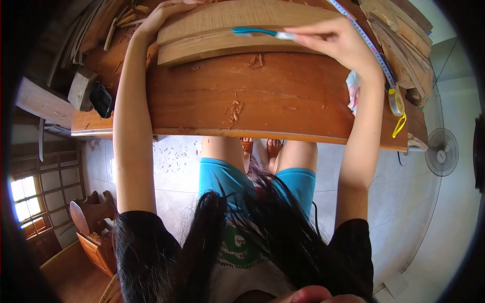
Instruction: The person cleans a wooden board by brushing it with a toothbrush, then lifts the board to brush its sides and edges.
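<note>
A curved wooden board lies on the brown wooden table, with a second curved edge along its near side. My left hand rests at the board's far left end, fingers stretched out over its top. In my right hand a toothbrush is pinched between thumb and fingers. Its teal end points left above the board, with what look like blurred bristles underneath. The whitish part of its handle is by my fingertips.
A tape measure lies at right, its blade running out past the board. Near my right forearm is a crumpled plastic wrapper. Wood shavings, a black case, a wood block and stacked wood surround the board.
</note>
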Motion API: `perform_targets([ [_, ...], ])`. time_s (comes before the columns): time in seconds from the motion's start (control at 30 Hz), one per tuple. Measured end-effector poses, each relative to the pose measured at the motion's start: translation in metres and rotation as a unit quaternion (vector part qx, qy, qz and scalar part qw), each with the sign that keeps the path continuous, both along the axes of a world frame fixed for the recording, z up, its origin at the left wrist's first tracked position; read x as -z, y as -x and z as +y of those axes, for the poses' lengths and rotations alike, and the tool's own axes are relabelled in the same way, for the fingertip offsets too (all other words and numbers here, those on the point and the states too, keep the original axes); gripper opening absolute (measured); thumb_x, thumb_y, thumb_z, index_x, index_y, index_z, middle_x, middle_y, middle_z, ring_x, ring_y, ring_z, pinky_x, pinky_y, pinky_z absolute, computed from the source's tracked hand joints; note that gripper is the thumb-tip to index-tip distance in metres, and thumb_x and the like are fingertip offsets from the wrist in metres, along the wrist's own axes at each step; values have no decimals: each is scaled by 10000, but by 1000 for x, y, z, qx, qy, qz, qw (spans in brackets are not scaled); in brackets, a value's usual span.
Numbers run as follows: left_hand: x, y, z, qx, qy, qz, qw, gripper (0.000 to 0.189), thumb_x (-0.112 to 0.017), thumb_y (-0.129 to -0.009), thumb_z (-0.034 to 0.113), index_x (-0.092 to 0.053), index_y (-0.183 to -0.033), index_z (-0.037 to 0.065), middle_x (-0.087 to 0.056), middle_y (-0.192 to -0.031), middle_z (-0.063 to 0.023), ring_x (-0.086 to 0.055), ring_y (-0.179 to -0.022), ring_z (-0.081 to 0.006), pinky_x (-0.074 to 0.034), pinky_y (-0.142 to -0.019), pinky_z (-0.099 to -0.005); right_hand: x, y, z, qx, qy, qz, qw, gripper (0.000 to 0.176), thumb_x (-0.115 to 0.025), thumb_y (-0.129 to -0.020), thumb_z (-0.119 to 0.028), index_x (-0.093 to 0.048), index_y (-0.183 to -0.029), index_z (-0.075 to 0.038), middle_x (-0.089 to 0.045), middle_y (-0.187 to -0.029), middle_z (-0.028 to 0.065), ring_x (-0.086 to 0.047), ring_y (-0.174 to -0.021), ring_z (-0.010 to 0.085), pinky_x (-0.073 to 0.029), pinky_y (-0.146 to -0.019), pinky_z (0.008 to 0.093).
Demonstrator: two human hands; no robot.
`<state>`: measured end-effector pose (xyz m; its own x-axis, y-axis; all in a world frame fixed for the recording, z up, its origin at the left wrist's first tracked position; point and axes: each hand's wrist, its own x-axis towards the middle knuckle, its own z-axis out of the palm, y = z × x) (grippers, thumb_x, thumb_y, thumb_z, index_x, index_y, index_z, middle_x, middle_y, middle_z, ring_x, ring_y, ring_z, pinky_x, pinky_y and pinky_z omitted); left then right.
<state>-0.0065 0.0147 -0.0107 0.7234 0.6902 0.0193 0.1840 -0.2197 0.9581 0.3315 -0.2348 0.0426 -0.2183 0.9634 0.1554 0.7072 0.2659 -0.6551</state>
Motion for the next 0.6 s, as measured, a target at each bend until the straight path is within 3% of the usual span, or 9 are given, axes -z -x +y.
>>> perform_targets([
  [0.03, -2, 0, -3, 5, -2, 2, 1000, 346, -588, -979, 284, -673, -1236, 68, -692, -1099, -25, -638, -967, -102, -497, -859, -235, 5, -10, -6, 6, -13, 13, 1000, 254, -731, -920, -156, -754, -1162, -83, -699, -846, -14, -459, -697, 49, -393, -631, 219],
  [0.13, -3, -2, -7, -12, 4, 12, 1000, 364, -602, -972, 304, -678, -1232, 62, -696, -1080, -28, -642, -946, -101, -504, -841, -240, 8, -22, -20, 23, -17, 93, 995, 243, -735, -915, -135, -758, -1144, -58, -745, -880, 23, -538, -730, 54, -442, -676, 216],
  [0.23, -9, -5, -17, -9, -30, 24, 999, 365, -609, -966, 319, -694, -1205, 56, -703, -1060, -32, -645, -939, -102, -508, -838, -241, 11, -12, -19, 38, -14, 122, 992, 243, -730, -922, -144, -755, -1147, -58, -767, -1039, 88, -651, -900, 87, -506, -835, 231],
  [0.37, -8, -5, -15, -5, -20, 23, 1000, 394, -617, -949, 331, -700, -1251, 91, -710, -1083, -39, -651, -959, -117, -496, -885, -251, 19, 11, -16, 40, -11, 100, 994, 258, -732, -928, -169, -750, -1170, -85, -754, -897, 7, -555, -782, 46, -492, -760, 237],
  [0.6, -7, -4, -13, -1, -24, 20, 1000, 359, -611, -952, 303, -711, -1215, 79, -702, -1091, -28, -634, -984, -111, -478, -894, -248, 10, -32, -31, 60, 32, 152, 986, 269, -721, -932, -129, -731, -1179, -22, -757, -1064, 65, -663, -933, 82, -516, -863, 231],
])
